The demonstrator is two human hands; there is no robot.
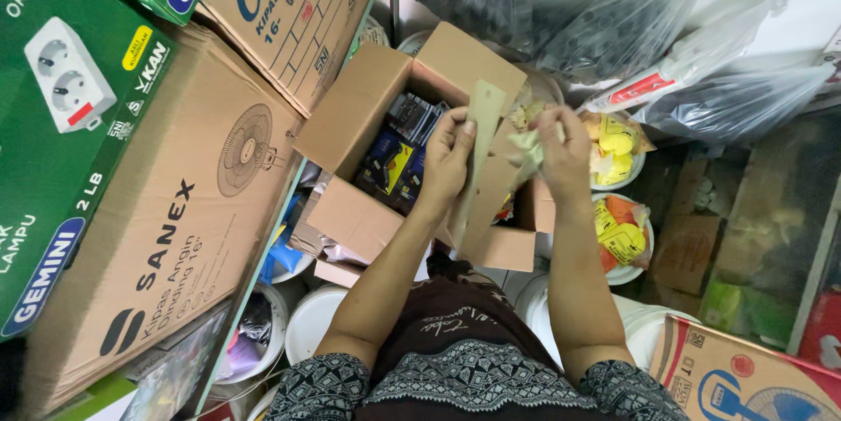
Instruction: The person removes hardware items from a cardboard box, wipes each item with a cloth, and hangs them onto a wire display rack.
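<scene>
An open brown cardboard box (359, 114) rests in front of me with small dark and yellow packaged items (396, 158) inside. My left hand (448, 158) grips a long flat strip of cardboard (480, 136) that stands upright over the box. My right hand (562, 154) is closed on a crumpled pale yellowish wad of paper or plastic (531, 148) just right of the strip, above the box's right flap (495, 241).
Large fan cartons (188, 211) and green socket-strip boxes (61, 114) are stacked on the left. Clear plastic bags (631, 18) of dark parts hang at the top right. White buckets (311, 320) and bowls of yellow and orange packets (620, 233) crowd below and right. Another fan carton (745, 377) sits bottom right.
</scene>
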